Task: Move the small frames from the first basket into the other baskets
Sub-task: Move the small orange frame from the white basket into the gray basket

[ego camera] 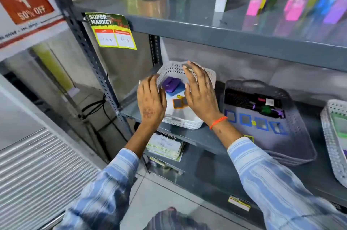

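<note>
Both hands are seen raised over the white perforated plastic basket (189, 124) on the grey metal shelf (202, 136), so the step in hand is judged to be the reach for a first pick. The left hand (151, 101) is held at the basket's 9 o'clock rim with fingers spread and nothing gripped; the right hand (200, 91) is hovered above the 3 o'clock side, its grip likewise spread and empty. Inside the basket two small orange-bordered square frames (178, 103) can be counted near the centre, with a purple block (170, 84) and a blue piece (175, 90) towards 12 o'clock; more may be hidden under the right hand. At 3 o'clock of this basket, the grey perforated plastic basket (293, 135) is seen holding four blue-bordered frames (246, 119) in a row. A second white basket (333, 147) is cut off at the far right. The next move is judged to call for a pinch closed on one orange frame and a carry rightwards.
</note>
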Available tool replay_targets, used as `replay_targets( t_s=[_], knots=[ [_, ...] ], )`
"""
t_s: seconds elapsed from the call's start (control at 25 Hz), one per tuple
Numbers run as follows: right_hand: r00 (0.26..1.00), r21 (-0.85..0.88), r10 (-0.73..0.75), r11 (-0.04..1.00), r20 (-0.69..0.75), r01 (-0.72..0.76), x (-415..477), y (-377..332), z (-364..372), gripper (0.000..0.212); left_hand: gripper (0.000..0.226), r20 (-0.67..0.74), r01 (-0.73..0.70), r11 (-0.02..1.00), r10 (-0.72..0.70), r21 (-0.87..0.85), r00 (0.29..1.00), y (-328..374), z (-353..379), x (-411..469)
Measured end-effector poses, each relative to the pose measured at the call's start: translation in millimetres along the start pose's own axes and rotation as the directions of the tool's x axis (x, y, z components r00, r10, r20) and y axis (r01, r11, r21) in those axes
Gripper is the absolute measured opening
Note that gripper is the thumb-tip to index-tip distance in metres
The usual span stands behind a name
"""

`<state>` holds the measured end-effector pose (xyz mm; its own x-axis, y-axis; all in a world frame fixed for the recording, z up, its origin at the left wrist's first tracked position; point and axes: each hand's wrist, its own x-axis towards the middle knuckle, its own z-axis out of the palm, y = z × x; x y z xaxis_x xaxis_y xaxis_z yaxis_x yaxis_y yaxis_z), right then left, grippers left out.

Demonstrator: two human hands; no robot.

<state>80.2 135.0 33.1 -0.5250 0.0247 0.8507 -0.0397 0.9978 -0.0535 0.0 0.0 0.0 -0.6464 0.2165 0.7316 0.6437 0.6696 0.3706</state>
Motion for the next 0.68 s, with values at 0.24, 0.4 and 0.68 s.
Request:
replay_targets(
  t_s=[0.24, 0.4, 0.68],
  knots=[
    [0.867, -0.135, 0.227, 0.973, 0.443, -0.186, -10.4, 35.1, 56.2, 0.045, 0.042, 0.323, 0.080, 0.994, -0.100, 0.077, 0.941, -41.2, 37.7, -17.2],
    [0.566, -0.246, 0.326, 0.945, 0.757, -0.215, -17.0, 56.4, 72.1, 0.044, 0.050, 0.450, 0.140, 0.990, -0.139, 0.031, 0.882, -50.6, 48.0, -25.0],
    [0.293, -0.192, 0.262, 0.950, 0.920, -0.248, -10.9, 70.7, 101.5, 0.048, 0.074, 0.550, 0.099, 0.995, -0.101, 0.033, 0.829, -55.2, 47.6, -29.8]
  ],
)
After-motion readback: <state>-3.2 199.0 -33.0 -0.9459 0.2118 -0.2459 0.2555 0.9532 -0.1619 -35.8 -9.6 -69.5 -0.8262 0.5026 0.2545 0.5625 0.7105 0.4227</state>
